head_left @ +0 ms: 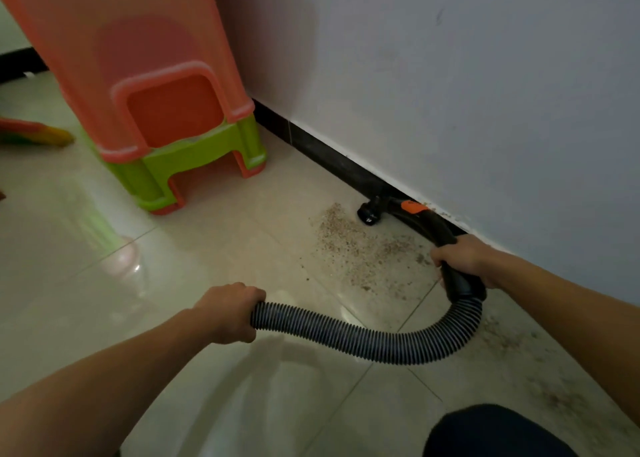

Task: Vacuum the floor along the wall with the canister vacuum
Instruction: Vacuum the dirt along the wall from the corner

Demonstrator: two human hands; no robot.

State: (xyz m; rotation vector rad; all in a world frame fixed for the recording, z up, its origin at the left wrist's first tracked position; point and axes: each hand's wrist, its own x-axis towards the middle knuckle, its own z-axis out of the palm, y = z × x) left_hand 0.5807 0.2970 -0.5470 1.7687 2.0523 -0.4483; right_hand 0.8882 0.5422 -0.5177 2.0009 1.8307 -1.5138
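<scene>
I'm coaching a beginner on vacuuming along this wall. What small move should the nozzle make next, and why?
Probably slide the nozzle a little toward the person, off the baseboard and onto the grit patch. The right hand grips the black handle, the left hand holds the ribbed hose, and the nozzle sits just at the patch's far edge.

A: What can be seen of the person?
B: Two bare forearms are seen, each ending in a bare hand — the left hand and the right hand.
A: Is anything worn?
B: One bit of clothing is shown. A knee is seen at the bottom edge, and it is covered in dark cloth — plain, smooth, almost black.
</scene>
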